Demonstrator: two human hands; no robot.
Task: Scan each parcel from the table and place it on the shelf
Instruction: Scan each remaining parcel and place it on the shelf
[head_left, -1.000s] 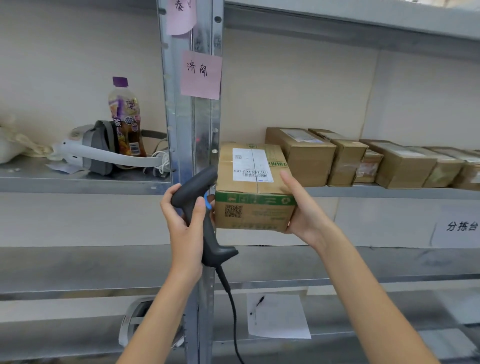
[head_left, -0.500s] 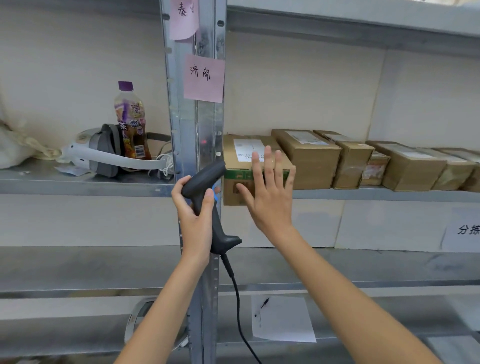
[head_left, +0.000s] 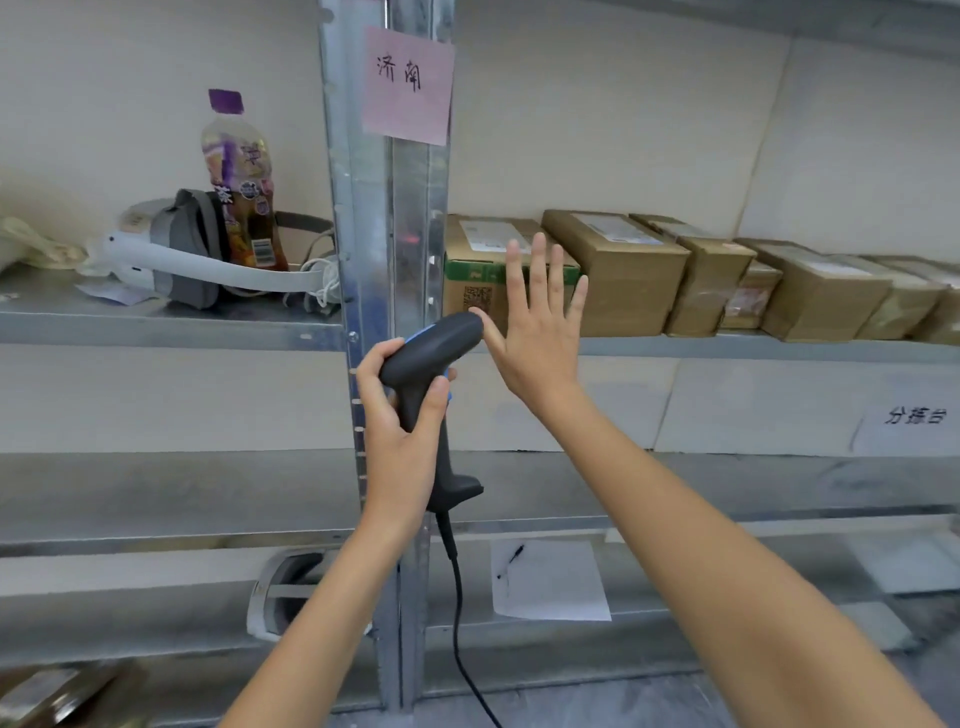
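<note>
Fingers of my right hand (head_left: 540, 338) are spread straight and hold nothing, the palm facing the green-banded parcel (head_left: 470, 270) that sits on the shelf (head_left: 727, 348) just behind them; I cannot tell whether the fingertips touch its front. The hand covers the parcel's right half, so I read only part of its code square and top label. My left hand (head_left: 402, 415), below and left of that open palm, is clenched round the grip of the scanner (head_left: 434, 353), whose cable drops out of the bottom edge. Right of the spread fingers a row of brown boxes (head_left: 618, 270) runs out of view. Beyond the steel upright (head_left: 384, 208), a bottle (head_left: 241, 182) stands behind a blurred headset (head_left: 171, 249).
</note>
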